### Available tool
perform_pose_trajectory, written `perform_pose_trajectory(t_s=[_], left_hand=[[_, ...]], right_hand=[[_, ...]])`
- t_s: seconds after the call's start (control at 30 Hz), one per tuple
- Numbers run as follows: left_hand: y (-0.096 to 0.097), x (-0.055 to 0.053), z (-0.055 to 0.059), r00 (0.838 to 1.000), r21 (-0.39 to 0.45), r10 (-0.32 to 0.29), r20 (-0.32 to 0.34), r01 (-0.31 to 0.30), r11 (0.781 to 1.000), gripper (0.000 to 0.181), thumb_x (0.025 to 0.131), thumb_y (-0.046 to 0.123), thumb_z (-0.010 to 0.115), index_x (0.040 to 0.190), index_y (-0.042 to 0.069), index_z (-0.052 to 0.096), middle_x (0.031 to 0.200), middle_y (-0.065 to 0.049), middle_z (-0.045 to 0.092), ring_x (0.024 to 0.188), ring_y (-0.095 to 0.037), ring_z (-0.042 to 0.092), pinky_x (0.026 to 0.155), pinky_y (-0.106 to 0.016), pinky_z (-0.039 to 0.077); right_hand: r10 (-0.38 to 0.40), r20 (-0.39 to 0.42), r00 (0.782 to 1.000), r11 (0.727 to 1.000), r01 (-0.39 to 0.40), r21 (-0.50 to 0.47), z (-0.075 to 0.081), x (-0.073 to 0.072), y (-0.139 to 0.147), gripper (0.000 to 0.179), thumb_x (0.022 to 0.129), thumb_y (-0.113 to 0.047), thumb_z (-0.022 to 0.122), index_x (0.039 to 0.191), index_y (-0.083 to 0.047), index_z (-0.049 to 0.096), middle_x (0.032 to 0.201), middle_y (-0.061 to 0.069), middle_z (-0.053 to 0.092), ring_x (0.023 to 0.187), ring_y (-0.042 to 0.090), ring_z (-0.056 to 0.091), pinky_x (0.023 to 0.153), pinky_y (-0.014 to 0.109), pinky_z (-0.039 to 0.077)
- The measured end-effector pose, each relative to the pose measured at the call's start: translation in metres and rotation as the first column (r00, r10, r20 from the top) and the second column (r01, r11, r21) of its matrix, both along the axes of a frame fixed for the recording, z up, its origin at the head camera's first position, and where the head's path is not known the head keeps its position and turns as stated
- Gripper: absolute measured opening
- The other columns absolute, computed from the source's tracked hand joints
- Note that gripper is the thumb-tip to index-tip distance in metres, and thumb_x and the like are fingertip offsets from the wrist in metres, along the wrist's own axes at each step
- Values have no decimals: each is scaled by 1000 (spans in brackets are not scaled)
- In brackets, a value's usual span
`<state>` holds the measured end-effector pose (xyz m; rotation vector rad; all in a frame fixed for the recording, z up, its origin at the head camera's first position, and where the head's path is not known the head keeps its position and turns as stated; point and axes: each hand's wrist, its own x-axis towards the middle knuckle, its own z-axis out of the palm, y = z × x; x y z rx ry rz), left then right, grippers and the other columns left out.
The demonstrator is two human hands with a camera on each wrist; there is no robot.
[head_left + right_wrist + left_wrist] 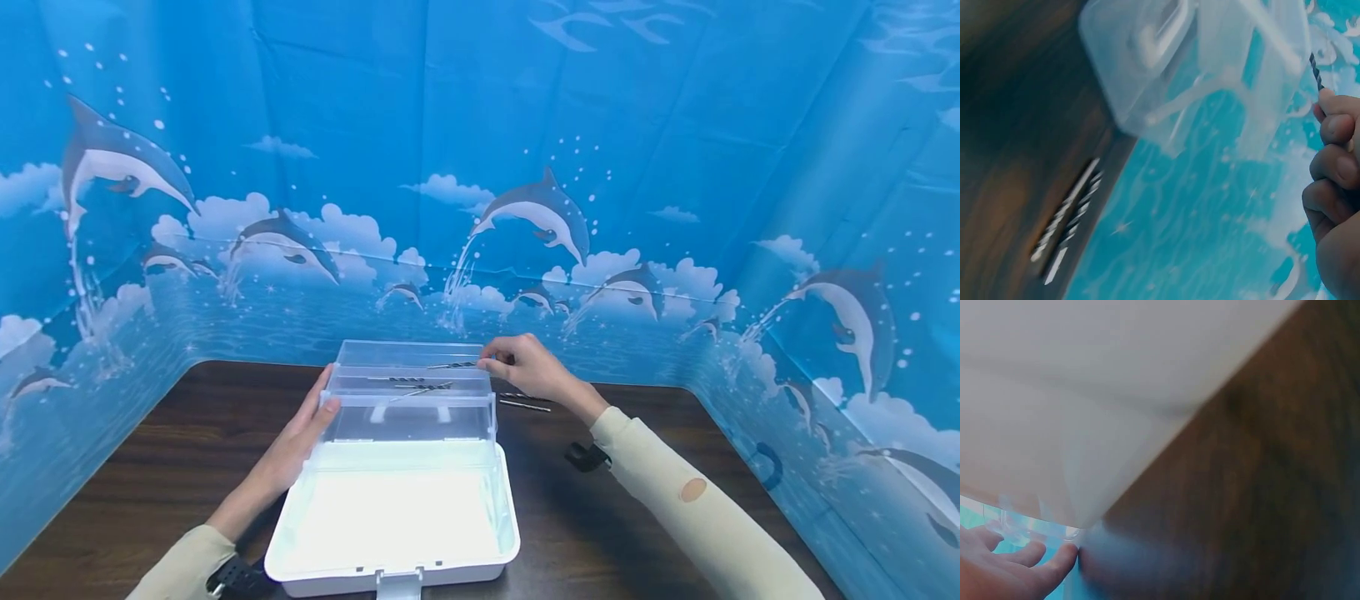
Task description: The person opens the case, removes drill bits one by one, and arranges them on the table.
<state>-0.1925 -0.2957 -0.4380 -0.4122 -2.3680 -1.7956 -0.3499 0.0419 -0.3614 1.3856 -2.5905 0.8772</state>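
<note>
Two loose drill bits (525, 406): side by side on the dark wooden table (615, 533), beyond the white box (512, 521) and right of its trays.
White box: standing open on the table, latch (399, 585) at its near edge, its inside washed out by brightness.
Clear trays (472, 382): stepped up and away from the back of the white box.
Bits in the trays (408, 387): a few, some crossing, behind the white box; the see-through plastic leaves their exact compartment and count unclear.
Right hand (527, 367): beyond the white box, at the right end of the farthest tray, thumb and forefinger pinching one end of a dark twist bit (1316, 72), the other fingers curled in.
Pinched bit: over or inside that tray; which, I cannot tell.
Left hand (298, 429): left of the trays, behind the white box's left side, fingers extended and slightly spread, touching the plastic edge.
Backdrop (480, 125): blue sheet with dolphins, behind and around the white box.
</note>
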Motion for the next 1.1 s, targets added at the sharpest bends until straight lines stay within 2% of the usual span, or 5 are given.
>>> perform_pose_trajectory(t_s=[0.33, 0.53, 0.8, 0.97, 1.1], left_hand=[[-4, 1, 3, 1000, -11, 6, -6, -6, 1000, 57, 102, 23, 30, 148, 35, -2, 153, -4, -9, 135, -37, -3, 90, -73, 10], [-4, 1, 2, 1000, -6, -2, -4, 2, 1000, 57, 102, 23, 29, 148, 36, -2, 153, -4, -9, 135, -37, -3, 90, -73, 11], [-4, 1, -1, 1000, 24, -26, 6, 25, 999, 57, 103, 22, 30, 147, 38, -2, 153, -1, -8, 135, -38, -2, 90, -73, 12], [-1, 1, -3, 1000, 23, -25, -1, 25, 999, 57, 102, 22, 30, 147, 37, -2, 153, -2, -8, 135, -39, -2, 89, -74, 12], [0, 0, -1, 1000, 25, -21, 2, 20, 999, 57, 103, 22, 29, 148, 35, -2, 153, -4, -7, 135, -38, -1, 89, -74, 13]], right_hand=[[-165, -43, 985, 978, 158, -139, -22, -9, 47, 13, 92, -34, 57, 97, -28, 67, 56, -5, 46, 46, 14, 39, 43, 30, 34], [-243, -36, 969, 960, 236, -149, -38, -18, 73, 18, 93, -31, 57, 99, -19, 68, 57, -4, 47, 46, 15, 41, 42, 31, 34], [-332, 118, 936, 934, 344, -97, -79, -36, 97, 15, 91, -33, 59, 97, -23, 68, 62, 3, 54, 50, 16, 44, 45, 32, 38], [-319, 214, 923, 937, 341, -72, -99, -45, 104, 17, 91, -30, 60, 94, -15, 69, 74, 10, 61, 57, 17, 47, 47, 33, 40], [-318, 212, 924, 945, 328, -15, -107, -49, 102, 13, 90, -29, 61, 90, -18, 69, 72, 6, 60, 57, 17, 47, 47, 32, 39]])
